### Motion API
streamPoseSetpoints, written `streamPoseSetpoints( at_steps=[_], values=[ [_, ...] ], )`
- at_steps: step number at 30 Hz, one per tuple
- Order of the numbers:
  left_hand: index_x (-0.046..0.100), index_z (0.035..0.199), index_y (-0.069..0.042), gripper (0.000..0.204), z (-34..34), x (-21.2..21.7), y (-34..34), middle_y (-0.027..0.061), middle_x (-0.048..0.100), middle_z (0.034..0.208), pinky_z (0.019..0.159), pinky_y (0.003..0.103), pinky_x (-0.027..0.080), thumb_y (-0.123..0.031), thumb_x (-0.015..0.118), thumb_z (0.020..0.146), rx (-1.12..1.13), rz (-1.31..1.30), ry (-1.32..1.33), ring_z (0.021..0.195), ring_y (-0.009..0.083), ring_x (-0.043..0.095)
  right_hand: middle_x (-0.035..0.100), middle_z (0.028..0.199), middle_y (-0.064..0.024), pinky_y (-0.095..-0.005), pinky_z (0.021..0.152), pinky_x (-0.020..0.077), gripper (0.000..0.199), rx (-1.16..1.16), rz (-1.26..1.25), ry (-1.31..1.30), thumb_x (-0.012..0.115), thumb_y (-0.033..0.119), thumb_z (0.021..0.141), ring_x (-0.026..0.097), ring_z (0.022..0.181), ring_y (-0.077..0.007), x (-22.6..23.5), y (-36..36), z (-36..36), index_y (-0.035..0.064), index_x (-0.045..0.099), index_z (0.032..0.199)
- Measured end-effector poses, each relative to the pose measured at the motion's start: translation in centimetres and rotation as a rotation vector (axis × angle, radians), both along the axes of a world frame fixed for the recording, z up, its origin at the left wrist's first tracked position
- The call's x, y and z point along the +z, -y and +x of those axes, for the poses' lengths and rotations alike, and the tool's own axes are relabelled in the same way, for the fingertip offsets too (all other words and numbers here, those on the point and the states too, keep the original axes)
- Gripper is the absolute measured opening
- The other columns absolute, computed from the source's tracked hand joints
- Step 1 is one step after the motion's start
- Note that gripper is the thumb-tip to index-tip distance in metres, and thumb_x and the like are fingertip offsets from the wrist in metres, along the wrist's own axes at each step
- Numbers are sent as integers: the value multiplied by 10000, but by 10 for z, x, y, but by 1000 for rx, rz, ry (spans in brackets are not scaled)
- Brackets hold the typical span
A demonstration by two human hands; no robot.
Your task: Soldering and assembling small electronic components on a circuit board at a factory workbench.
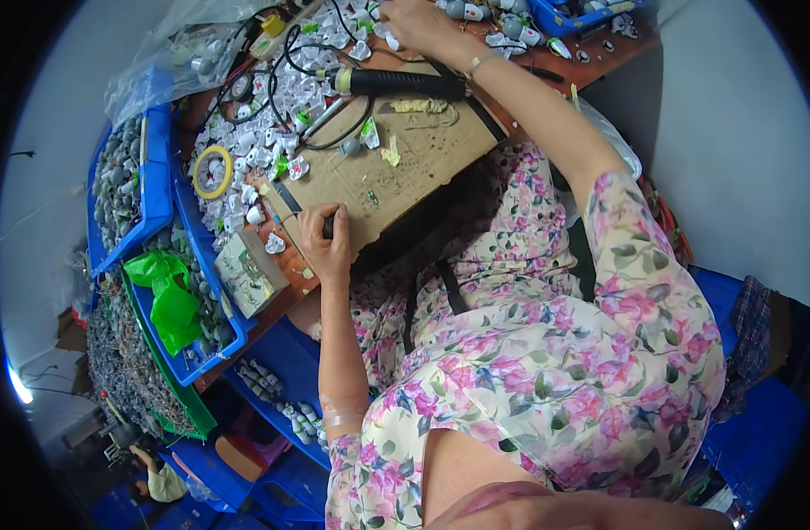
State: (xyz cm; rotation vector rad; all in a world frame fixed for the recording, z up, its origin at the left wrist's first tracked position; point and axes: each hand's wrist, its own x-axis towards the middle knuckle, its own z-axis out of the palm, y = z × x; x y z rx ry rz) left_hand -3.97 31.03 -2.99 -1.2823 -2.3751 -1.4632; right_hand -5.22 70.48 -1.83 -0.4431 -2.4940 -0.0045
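Observation:
My left hand is closed in a fist around a small dark object at the left edge of a cardboard box; most of that object is hidden. My right hand reaches to the far side, fingers bent over a pile of small white plastic parts. A white piece lies right by its fingertips, and whether they grip it is unclear. On the box are a grey round-headed part, a white-and-green piece and yellow scraps. A black cylindrical corded tool lies across the box's far edge.
A yellow tape roll lies among white parts at left. Blue bins of grey parts stand beyond it, one with a green plastic bag. Another blue tray is at the far right. Black cable loops cross the table. A person sits at lower left.

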Motion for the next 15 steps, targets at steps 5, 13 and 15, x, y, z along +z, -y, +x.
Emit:
streamPoseSetpoints(
  at_steps=[5,13,15],
  values=[
    [623,863,-1,77,3,-1,6,74,614,849,778,308,443,-31,694,871,28,-27,-14,829,210,565,636,966,-253,-484,773,539,306,41,4,122,501,48,906,643,894,-415,-16,-40,-38,-9,603,1190],
    [633,856,-20,62,2,0,4,81,630,842,798,325,442,-4,693,853,23,-52,-38,824,229,585,659,941,-247,-528,744,509,257,129,-92,79,502,108,890,646,896,-428,12,-53,-39,50,628,1107],
    [659,835,-36,64,-1,3,-7,88,655,839,769,353,445,-18,712,805,5,-14,-20,812,266,584,662,943,-241,-524,723,498,236,32,-87,75,526,132,872,635,890,-443,27,-78,-24,49,632,1066]
  ],
)
